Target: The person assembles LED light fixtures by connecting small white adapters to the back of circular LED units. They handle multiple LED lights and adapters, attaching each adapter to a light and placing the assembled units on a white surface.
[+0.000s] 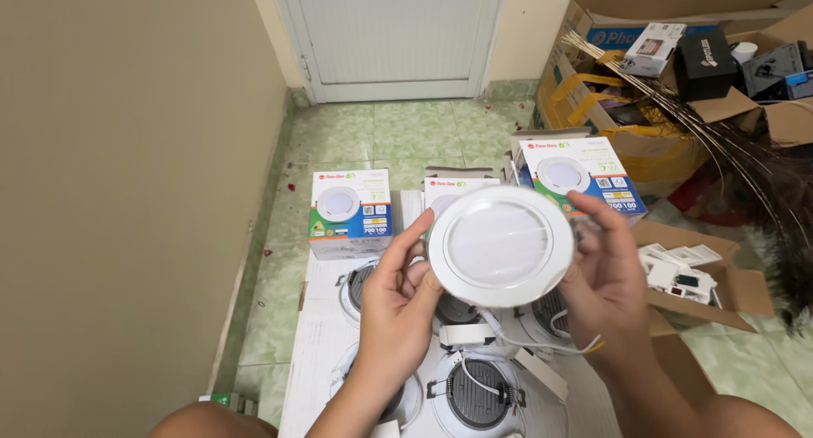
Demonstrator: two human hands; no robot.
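Observation:
I hold a round white recessed ceiling lamp (501,245) up in front of me, its frosted face toward the camera. My left hand (400,307) grips its left rim with fingers behind. My right hand (603,277) holds the right rim, fingertips over the edge. White wires with a small driver box (467,335) hang below the lamp. Several similar lamps (476,396) lie face down on a white sheet (318,345) under my hands.
Three lamp cartons stand ahead: one left (351,213), one centre (449,189), one right (584,172). An open cardboard box of white parts (703,277) lies right. Large boxes of clutter (677,74) and a broom (745,167) fill the far right. A white door (394,36) faces me; a wall (118,192) runs on the left.

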